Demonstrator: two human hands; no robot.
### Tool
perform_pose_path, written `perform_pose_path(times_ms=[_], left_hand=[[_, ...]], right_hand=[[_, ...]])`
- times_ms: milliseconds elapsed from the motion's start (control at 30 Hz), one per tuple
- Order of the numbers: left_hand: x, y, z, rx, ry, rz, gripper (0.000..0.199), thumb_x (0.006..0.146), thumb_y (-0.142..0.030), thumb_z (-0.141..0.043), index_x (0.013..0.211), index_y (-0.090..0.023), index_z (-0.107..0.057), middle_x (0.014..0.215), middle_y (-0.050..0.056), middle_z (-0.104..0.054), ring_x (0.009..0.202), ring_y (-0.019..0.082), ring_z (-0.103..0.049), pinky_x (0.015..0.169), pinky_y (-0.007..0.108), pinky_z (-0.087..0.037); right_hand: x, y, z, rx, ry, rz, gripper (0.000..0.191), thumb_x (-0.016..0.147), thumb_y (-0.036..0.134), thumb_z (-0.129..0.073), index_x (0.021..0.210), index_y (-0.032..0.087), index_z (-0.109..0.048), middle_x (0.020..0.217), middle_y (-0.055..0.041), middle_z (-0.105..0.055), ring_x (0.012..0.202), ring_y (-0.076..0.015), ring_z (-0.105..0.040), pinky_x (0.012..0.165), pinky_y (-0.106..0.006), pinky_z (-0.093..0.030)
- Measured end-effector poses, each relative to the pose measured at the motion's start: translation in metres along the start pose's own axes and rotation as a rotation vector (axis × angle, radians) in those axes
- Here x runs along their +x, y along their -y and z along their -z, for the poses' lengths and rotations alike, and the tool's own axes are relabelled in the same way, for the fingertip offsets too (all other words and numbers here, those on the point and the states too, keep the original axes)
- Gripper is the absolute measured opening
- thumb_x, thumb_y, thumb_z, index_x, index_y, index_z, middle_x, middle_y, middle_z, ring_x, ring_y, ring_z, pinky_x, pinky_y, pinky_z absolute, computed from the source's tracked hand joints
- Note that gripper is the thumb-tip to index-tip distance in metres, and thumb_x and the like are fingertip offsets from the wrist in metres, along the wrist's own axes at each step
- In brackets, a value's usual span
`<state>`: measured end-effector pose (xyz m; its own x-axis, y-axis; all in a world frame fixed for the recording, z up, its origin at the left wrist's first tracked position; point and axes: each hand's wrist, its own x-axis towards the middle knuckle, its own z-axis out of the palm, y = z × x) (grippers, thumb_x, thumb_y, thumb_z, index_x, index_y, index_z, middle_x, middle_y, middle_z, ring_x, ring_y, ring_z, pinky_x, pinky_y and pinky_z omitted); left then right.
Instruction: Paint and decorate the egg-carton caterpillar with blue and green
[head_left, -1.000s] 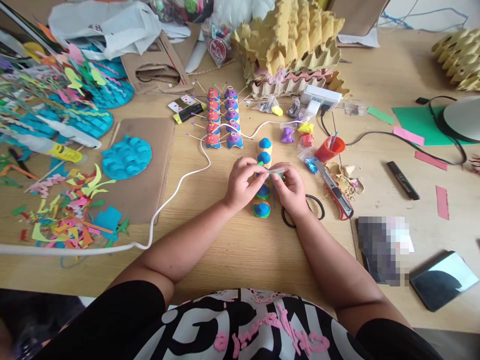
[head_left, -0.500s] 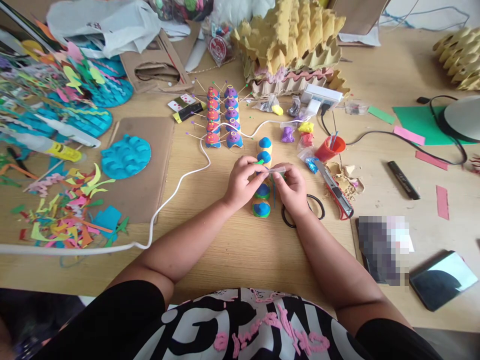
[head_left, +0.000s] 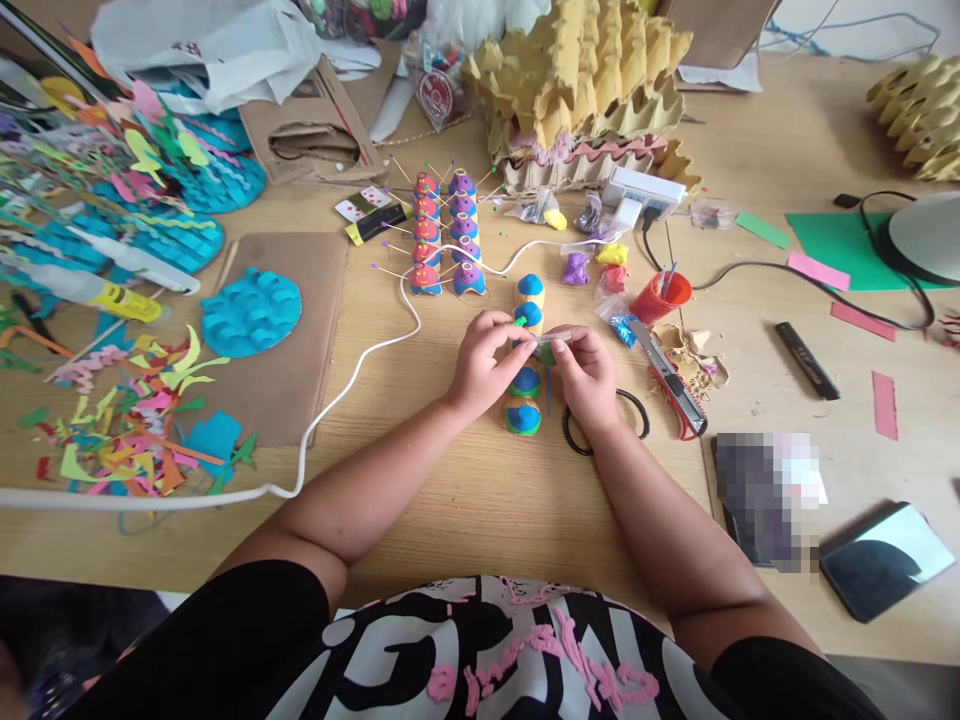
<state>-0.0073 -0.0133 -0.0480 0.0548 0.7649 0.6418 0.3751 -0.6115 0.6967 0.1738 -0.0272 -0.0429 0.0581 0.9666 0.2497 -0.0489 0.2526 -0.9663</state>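
Note:
My left hand [head_left: 484,366] and my right hand [head_left: 585,372] meet above a column of blue-topped egg-carton cups [head_left: 523,417]. Between the fingertips of both is a small clear plastic bag [head_left: 553,337], pinched at either end. A bit of green clay [head_left: 520,322] shows at my left fingertips. Some green also shows under the bag beside my right thumb. The middle cups are partly hidden behind my fingers. A thin blue stick [head_left: 548,390] lies between my hands.
Red and purple cup figures [head_left: 426,278] with pins stand behind my left hand. A cutter [head_left: 670,375], an orange cup [head_left: 661,296] and a black ring [head_left: 634,398] are on the right. A white cable [head_left: 358,372] crosses the left side, near paper scraps [head_left: 135,440].
My right fingers have shifted slightly around the clear bag, and more green shows beside the thumb. My left hand is almost unmoved.

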Motion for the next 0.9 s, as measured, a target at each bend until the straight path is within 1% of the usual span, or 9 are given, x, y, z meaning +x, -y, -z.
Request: perform_pose_path(times_ms=[233, 333, 433, 567, 667, 767, 900], left_hand=[[0.0011, 0.0016, 0.0005, -0.024, 0.010, -0.042, 0.013, 0.107, -0.034, -0.074, 0.102, -0.023, -0.079, 0.108, 0.004, -0.071, 0.107, 0.018, -0.071, 0.100, 0.035, -0.059], [0.0020, 0.0011, 0.0016, -0.008, 0.012, -0.066, 0.012, 0.107, -0.033, -0.074, 0.102, -0.023, -0.078, 0.108, 0.004, -0.071, 0.106, 0.018, -0.071, 0.099, 0.035, -0.059], [0.0021, 0.0004, 0.0022, 0.010, 0.016, -0.068, 0.013, 0.107, -0.035, -0.074, 0.101, -0.023, -0.078, 0.108, 0.005, -0.070, 0.106, 0.019, -0.070, 0.099, 0.036, -0.059], [0.0008, -0.0010, 0.0014, 0.008, 0.028, -0.023, 0.016, 0.107, -0.037, -0.073, 0.103, -0.023, -0.078, 0.109, 0.006, -0.071, 0.109, 0.020, -0.071, 0.102, 0.038, -0.060], [0.0000, -0.0018, 0.0004, 0.012, 0.024, -0.006, 0.018, 0.106, -0.040, -0.074, 0.106, -0.023, -0.079, 0.111, 0.006, -0.071, 0.111, 0.020, -0.072, 0.104, 0.039, -0.060], [0.0002, -0.0017, 0.0000, 0.035, 0.008, -0.026, 0.020, 0.106, -0.042, -0.074, 0.104, -0.024, -0.080, 0.109, 0.005, -0.071, 0.109, 0.020, -0.072, 0.102, 0.037, -0.060], [0.0015, -0.0015, 0.0012, 0.048, -0.003, -0.061, 0.021, 0.107, -0.043, -0.073, 0.101, -0.024, -0.081, 0.106, 0.005, -0.071, 0.107, 0.019, -0.071, 0.100, 0.036, -0.059]], right_hand=[[-0.0001, -0.0012, 0.0006, 0.007, 0.012, 0.003, 0.041, 0.094, 0.068, -0.082, 0.099, 0.028, -0.075, 0.101, -0.0024, -0.083, 0.095, -0.0187, -0.078, 0.092, -0.037, -0.065], [-0.0006, -0.0015, 0.0003, 0.013, 0.007, 0.001, 0.040, 0.094, 0.067, -0.083, 0.098, 0.028, -0.076, 0.100, -0.0021, -0.083, 0.093, -0.0183, -0.078, 0.089, -0.036, -0.065], [-0.0012, -0.0016, 0.0001, 0.007, 0.002, -0.004, 0.040, 0.094, 0.067, -0.083, 0.098, 0.028, -0.077, 0.099, -0.0022, -0.084, 0.093, -0.0184, -0.077, 0.088, -0.036, -0.065], [-0.0015, -0.0011, 0.0000, 0.002, -0.021, 0.006, 0.038, 0.093, 0.066, -0.084, 0.098, 0.029, -0.079, 0.099, -0.0018, -0.084, 0.092, -0.0180, -0.077, 0.088, -0.036, -0.064], [-0.0010, 0.0006, -0.0006, -0.007, -0.001, 0.022, 0.036, 0.094, 0.065, -0.084, 0.097, 0.030, -0.079, 0.098, -0.0018, -0.084, 0.093, -0.0192, -0.078, 0.090, -0.038, -0.064], [-0.0004, 0.0027, -0.0015, -0.034, 0.037, 0.058, 0.035, 0.095, 0.064, -0.083, 0.096, 0.029, -0.080, 0.100, -0.0029, -0.085, 0.098, -0.0210, -0.079, 0.094, -0.040, -0.063], [-0.0006, 0.0040, -0.0024, -0.037, 0.012, 0.084, 0.036, 0.094, 0.064, -0.084, 0.097, 0.029, -0.078, 0.101, -0.0022, -0.082, 0.096, -0.0195, -0.076, 0.089, -0.037, -0.062]])
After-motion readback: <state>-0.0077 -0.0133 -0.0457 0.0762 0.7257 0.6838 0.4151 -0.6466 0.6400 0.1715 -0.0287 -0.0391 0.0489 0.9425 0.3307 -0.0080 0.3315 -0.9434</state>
